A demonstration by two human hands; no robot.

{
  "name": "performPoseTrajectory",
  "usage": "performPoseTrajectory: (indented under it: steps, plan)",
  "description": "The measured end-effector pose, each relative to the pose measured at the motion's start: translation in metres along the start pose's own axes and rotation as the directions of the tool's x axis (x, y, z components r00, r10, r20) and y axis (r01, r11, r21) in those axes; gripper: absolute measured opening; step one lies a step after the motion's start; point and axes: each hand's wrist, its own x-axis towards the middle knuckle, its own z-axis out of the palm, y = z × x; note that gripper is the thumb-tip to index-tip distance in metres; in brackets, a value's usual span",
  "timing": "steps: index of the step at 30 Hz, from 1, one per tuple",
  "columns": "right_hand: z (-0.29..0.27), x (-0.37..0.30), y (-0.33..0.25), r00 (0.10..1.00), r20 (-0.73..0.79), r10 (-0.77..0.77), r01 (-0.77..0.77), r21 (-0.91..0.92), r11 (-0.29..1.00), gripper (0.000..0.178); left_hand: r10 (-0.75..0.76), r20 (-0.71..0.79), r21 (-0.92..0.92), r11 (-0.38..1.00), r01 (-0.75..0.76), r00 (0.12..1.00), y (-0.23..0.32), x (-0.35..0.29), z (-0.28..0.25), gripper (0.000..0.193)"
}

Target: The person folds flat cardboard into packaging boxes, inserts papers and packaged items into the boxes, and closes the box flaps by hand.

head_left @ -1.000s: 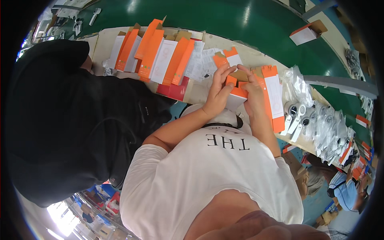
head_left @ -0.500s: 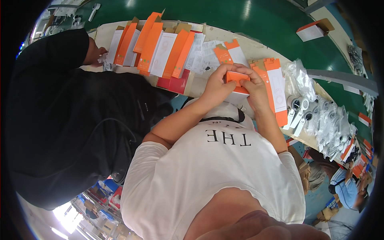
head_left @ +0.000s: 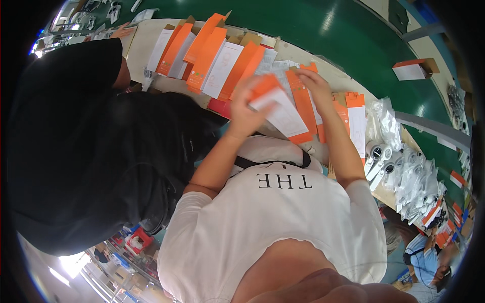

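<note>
My left hand (head_left: 246,115), blurred by motion, holds a narrow orange-and-white box (head_left: 289,115) by its upper end. The box slants down to the right in front of me. My right hand (head_left: 317,87) has its fingers curled over the top edge of a flattened orange carton (head_left: 300,96) and grips it there. Part of this carton is hidden behind the box and my right forearm. Just right of that forearm lie more flattened orange-and-white cartons (head_left: 356,123).
A row of standing orange-and-white boxes (head_left: 222,68) occupies the table at left, with paper leaflets (head_left: 267,60) beside it. White handheld devices (head_left: 376,160) and plastic bags (head_left: 388,121) are heaped at right. A co-worker in black (head_left: 101,146) stands close on my left.
My hands have parted from around the box top. My left hand has carried the box leftward and tilted it. My right hand has reached up to a flattened carton and taken hold of it.
</note>
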Motion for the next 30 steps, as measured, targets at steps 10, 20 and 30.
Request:
performPoseTrajectory:
  steps: [10,20,30]
  plan:
    - [0.017,0.062,0.091,0.860,0.355,-0.366,0.340,-0.934,-0.109,0.040,-0.876,0.277,-0.839,-0.020,0.544,0.395,-0.043,-0.049,-0.027,0.047]
    - [0.024,0.062,0.090,0.852,0.146,-0.503,0.217,-0.972,0.086,0.041,-0.770,0.508,-0.827,-0.310,0.470,0.386,-0.085,-0.083,-0.015,0.042]
    - [0.022,0.042,0.080,0.813,0.096,-0.574,0.124,-0.992,0.010,0.034,-0.811,0.494,-0.799,-0.282,0.531,0.313,-0.082,-0.089,-0.023,0.047]
